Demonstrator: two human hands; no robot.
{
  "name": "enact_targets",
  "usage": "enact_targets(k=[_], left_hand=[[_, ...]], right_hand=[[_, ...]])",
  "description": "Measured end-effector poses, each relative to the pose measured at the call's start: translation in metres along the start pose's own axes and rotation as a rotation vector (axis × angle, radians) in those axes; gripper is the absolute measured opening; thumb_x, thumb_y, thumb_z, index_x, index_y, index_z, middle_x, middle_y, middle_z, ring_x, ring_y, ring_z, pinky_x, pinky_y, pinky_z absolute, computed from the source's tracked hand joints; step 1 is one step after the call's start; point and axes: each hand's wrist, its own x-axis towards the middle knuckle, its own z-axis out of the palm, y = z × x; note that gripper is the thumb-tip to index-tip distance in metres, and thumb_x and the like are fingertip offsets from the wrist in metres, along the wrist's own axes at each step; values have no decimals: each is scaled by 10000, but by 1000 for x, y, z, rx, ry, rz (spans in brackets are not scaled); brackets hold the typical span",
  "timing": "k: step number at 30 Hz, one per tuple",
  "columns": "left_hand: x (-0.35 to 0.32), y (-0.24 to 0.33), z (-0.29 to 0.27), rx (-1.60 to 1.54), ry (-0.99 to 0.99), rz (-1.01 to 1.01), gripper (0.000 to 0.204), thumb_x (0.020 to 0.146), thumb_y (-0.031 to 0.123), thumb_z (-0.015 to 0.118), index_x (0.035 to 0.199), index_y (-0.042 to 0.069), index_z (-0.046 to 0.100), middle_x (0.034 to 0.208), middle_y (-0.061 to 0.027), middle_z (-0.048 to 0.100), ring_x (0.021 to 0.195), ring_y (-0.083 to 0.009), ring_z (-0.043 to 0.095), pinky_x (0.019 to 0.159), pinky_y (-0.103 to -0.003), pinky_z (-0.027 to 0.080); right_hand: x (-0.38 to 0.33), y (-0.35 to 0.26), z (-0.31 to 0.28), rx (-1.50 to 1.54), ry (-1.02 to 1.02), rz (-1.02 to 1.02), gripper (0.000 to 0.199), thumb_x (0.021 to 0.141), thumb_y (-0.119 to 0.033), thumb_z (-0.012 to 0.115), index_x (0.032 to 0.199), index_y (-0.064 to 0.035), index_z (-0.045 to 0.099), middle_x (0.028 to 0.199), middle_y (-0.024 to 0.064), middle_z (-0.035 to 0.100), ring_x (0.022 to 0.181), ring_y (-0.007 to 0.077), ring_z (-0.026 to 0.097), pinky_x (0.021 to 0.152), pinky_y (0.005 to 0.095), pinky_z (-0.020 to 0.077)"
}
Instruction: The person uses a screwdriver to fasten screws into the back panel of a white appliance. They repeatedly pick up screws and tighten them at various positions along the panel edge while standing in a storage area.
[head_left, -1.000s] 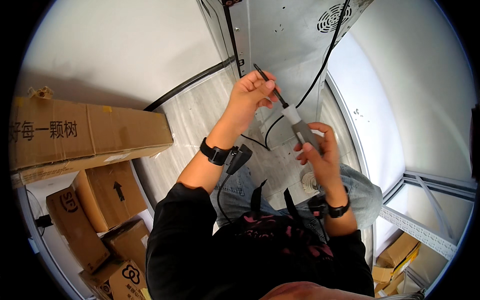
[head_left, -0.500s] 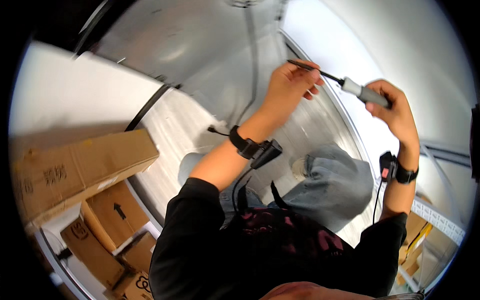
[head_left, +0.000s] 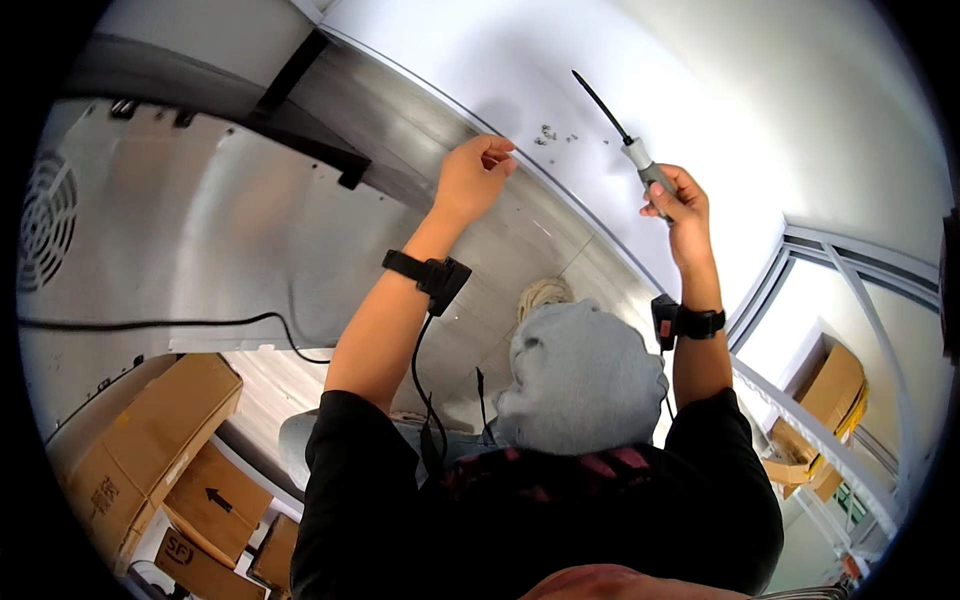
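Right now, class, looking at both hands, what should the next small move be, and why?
I'd probably bring the left hand to the small shiny metallic pieces. They lie loose on the smooth white surface, whose edge appears close to that hand's fingertips, while the right hand is occupied, gripping the grey-handled, black-shafted screwdriver.

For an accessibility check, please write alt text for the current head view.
A person's right hand holds a grey-handled screwdriver over a white surface dotted with small metallic bits. The left hand, partly curled, is near that surface's edge; whether it holds anything is unclear. At left are a metal casing and cardboard boxes.
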Motion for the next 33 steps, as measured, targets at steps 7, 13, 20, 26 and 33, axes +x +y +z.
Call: enact_targets(k=[7,13,20,26,33], left_hand=[[56,-54,64,251,142,136,250,760,21,690,1005,39,644,861,-75,619,727,-177,601,659,-287,500],[65,-61,80,381,195,166,217,751,35,705,960,75,663,832,-67,577,677,-186,599,612,-298,500],[66,-61,83,416,262,254,180,749,44,708,921,85,673,840,-51,594,640,-181,600,574,-294,489],[66,-60,86,471,269,343,123,748,47,708,859,99,691,788,-37,592,600,-170,589,538,-282,473],[68,-55,84,45,250,186,39,802,102,677,837,91,689,816,-36,606,675,-151,593,573,-302,475]], right_hand=[[20,63,-16,120,-18,67,240,859,-111,612,1068,4,592,814,32,588,675,100,544,665,272,498],[23,88,-20,207,3,119,267,846,-104,628,1084,7,583,815,40,584,660,94,533,658,278,500],[28,99,-15,211,-29,115,276,840,-96,636,1089,9,582,832,44,585,670,94,536,656,273,499],[24,103,-14,177,-36,129,276,853,-85,599,1108,14,568,812,49,591,671,103,552,679,281,502],[21,95,-18,109,-39,124,305,821,-62,652,1111,-11,575,909,44,600,788,96,557,699,256,492]])
